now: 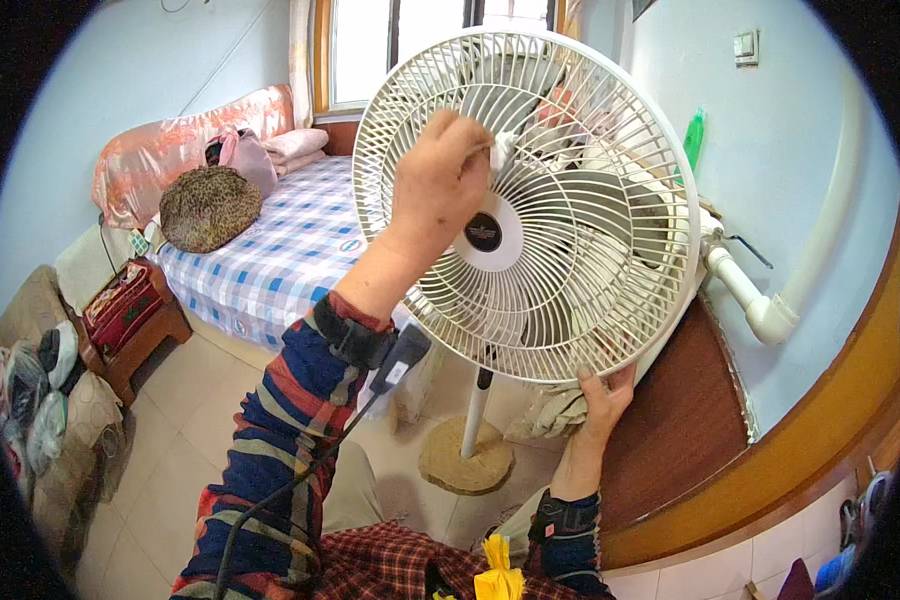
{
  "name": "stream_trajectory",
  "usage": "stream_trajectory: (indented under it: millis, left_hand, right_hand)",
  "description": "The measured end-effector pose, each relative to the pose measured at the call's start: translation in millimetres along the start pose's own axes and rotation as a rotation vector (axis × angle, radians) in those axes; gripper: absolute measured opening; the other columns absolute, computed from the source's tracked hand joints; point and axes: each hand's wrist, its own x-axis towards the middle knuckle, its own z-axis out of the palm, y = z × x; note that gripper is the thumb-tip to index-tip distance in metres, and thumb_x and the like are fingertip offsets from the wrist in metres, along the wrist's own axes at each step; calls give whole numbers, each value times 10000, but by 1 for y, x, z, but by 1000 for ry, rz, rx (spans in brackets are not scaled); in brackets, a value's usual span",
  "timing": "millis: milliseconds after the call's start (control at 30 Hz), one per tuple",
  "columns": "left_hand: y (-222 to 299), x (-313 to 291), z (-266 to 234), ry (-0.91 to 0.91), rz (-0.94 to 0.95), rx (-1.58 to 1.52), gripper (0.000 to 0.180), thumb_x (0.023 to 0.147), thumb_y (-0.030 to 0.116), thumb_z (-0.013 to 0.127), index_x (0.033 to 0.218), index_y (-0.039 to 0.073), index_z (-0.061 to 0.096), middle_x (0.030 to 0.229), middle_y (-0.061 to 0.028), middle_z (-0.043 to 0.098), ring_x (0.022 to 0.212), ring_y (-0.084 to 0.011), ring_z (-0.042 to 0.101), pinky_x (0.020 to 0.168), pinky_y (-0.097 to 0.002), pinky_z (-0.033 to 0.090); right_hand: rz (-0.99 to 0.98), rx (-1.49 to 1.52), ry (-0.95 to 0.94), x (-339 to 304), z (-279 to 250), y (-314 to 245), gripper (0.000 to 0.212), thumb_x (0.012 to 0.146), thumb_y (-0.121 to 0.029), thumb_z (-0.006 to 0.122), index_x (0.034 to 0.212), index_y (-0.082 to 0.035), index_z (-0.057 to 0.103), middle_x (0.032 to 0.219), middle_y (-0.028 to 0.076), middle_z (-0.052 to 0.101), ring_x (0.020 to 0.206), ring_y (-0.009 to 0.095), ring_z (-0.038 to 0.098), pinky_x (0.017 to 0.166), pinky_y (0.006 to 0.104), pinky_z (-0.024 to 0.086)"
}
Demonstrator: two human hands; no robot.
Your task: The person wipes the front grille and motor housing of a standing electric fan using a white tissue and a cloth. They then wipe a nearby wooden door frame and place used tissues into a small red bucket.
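Fan: we see it upright right in front of us, between the bed and the pipe.
Grille: thin white wires sweep in curved spokes, crossed by rings, inside a smooth round rim; the finish looks glossy.
Hub: a flat white disc bearing a dark round badge.
Blades: broad, grey and rounded, seen through the wires.
Stand: a slim pale pole rises from a round, tan, rough-looking base.
Our left hand: fingers closed, pinching a soft, crumpled white wad at the grille above the hub.
Our right hand: gripping the lower right rim, thumb in front.
Our left sleeve: striped fabric in navy, red and cream, a dark cable running along it.
Bed: blue-and-white checked sheet, with a plump, speckled brown cushion on top.
Pipe: smooth white plastic, bent at an elbow.
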Motion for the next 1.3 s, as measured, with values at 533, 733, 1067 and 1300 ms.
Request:
stream_trajectory:
  millis: [533,733,1067,1300]
  left_hand:
    - [-35,-105,-11,-5,-170,21,124,744,-29,594,828,61,580,810,-104,557,684,-303,578,594,-361,475]
    - [-42,-165,-55,-87,-472,53,148,751,-54,588,867,37,586,811,-103,551,666,-268,576,582,-325,463]
    - [-29,-173,-26,-154,-434,-4,113,745,2,584,846,44,552,780,-126,543,687,-319,577,584,-365,464]
    - [-38,-151,-27,-61,-469,-60,150,751,4,571,897,36,566,802,-143,541,745,-340,569,647,-388,470]
  right_hand:
    - [52,-12,12,1,-9,10,755,679,-114,739,1333,36,395,1224,160,522,1111,247,535,965,360,396]
    - [42,25,-2,-2,-6,6,713,679,-100,729,1305,49,424,1205,158,537,1088,242,547,957,357,405]
    - [66,-25,27,-7,1,-2,694,695,-62,695,1318,44,410,1237,183,523,1112,258,531,980,376,395]
    - [54,6,40,-9,4,-3,672,709,-49,675,1316,38,403,1211,170,520,1069,247,543,947,363,415]
